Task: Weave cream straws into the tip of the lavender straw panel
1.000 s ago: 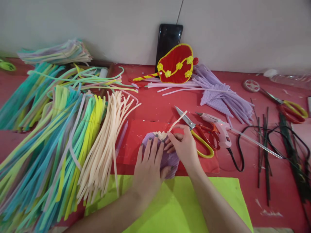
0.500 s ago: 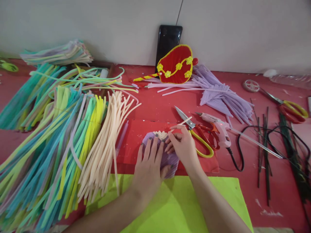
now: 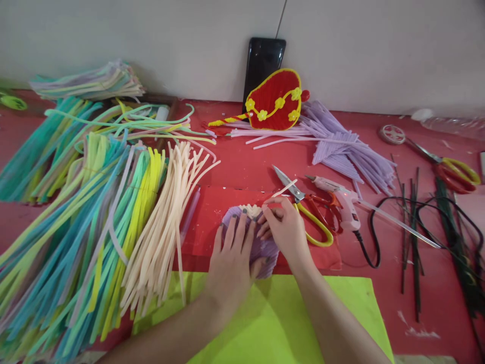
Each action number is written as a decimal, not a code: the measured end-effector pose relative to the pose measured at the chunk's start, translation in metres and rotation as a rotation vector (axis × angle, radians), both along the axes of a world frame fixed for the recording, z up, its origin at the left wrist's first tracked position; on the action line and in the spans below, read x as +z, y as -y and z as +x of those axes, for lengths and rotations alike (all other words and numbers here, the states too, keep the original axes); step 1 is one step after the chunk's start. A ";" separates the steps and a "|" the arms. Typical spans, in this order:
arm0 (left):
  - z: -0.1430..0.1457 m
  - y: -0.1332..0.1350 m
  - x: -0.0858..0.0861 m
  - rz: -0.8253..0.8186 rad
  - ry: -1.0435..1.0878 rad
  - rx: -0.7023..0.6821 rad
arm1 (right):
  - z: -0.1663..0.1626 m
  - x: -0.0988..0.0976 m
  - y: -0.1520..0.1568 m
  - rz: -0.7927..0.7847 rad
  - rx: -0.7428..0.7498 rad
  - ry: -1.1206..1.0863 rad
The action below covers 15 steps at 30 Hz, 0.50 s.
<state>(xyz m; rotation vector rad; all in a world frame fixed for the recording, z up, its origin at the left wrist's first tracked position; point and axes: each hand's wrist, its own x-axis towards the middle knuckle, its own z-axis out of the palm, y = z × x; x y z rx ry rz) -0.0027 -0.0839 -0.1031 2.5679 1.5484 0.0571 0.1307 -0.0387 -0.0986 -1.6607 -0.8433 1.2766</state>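
Observation:
My left hand [image 3: 231, 255] lies flat, fingers spread, pressing on a lilac woven fan-shaped piece [image 3: 265, 248] that rests on a red sheet [image 3: 206, 222]. My right hand [image 3: 284, 227] pinches a cream strip [image 3: 284, 188] at the top edge of that piece, where a row of cream loops [image 3: 249, 210] runs. The strip's free end points up and to the right, over the blade of the red and yellow scissors [image 3: 312, 215].
Bundles of teal, green, yellow and cream strips [image 3: 94, 217] fill the left. A lime sheet [image 3: 276, 318] lies near me. A pink glue gun [image 3: 343, 202] with black cord, lilac strips [image 3: 344, 149], dark wires [image 3: 415, 237], a second pair of scissors [image 3: 450, 169], a red fan [image 3: 275, 101] and a phone [image 3: 263, 63] lie beyond.
The cream strip's free end has dropped from steeply raised to a flatter angle as my right hand's fingers worked it down at the piece's edge. My left hand has stayed put.

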 end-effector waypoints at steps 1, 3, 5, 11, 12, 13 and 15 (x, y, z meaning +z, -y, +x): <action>0.000 0.000 0.000 -0.003 0.003 0.000 | 0.000 0.000 0.000 -0.002 0.002 0.002; 0.000 0.000 0.000 -0.005 0.008 0.002 | 0.000 0.000 0.000 -0.006 0.006 0.006; 0.000 0.000 0.000 -0.002 0.014 0.004 | 0.000 -0.001 0.000 -0.006 0.008 0.004; 0.000 0.000 -0.001 -0.002 0.015 0.000 | 0.000 0.000 -0.001 -0.001 0.014 0.007; 0.000 0.000 -0.001 0.000 0.014 -0.003 | 0.000 0.000 -0.001 0.000 0.012 0.011; 0.000 0.000 -0.001 0.004 0.014 -0.005 | 0.000 0.001 -0.001 0.001 0.012 0.015; 0.000 0.001 -0.001 0.012 0.013 -0.005 | 0.000 0.001 -0.001 0.005 0.012 0.021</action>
